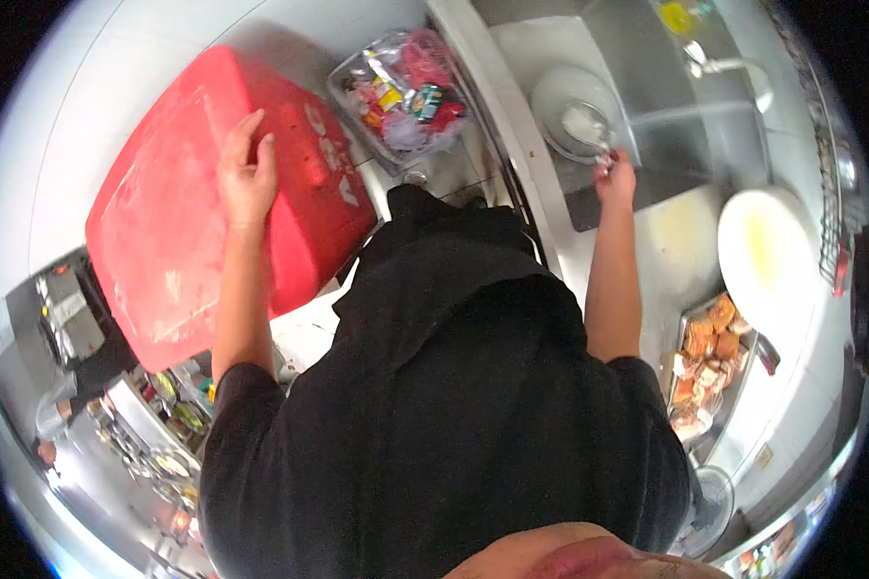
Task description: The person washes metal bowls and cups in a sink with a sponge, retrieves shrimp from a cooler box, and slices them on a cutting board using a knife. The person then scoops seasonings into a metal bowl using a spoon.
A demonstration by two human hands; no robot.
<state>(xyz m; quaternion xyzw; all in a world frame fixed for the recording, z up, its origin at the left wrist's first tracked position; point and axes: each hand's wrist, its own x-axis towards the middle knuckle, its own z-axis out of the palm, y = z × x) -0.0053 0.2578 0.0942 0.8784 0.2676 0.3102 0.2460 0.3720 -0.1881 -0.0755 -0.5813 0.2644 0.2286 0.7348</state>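
Against a tiled wall (63,125) at left, holds out the left hand (244,183) before the red box (169,207), with fingers loosely bent and grasping nothing; cannot tell whether touching. Farther right, leaves little floor between the litter basket (362,135) and the sink (637,87). Grips a ladle (584,122) in the right hand (616,179), head at the bowl (550,104) in the sink. Looks to be working the ladle there; probably calls next for a steady wrist and clearance over the bowl's rim. Has room in the sink beside the bowl, less at far right, near the white disc (758,256) and meat (710,347).
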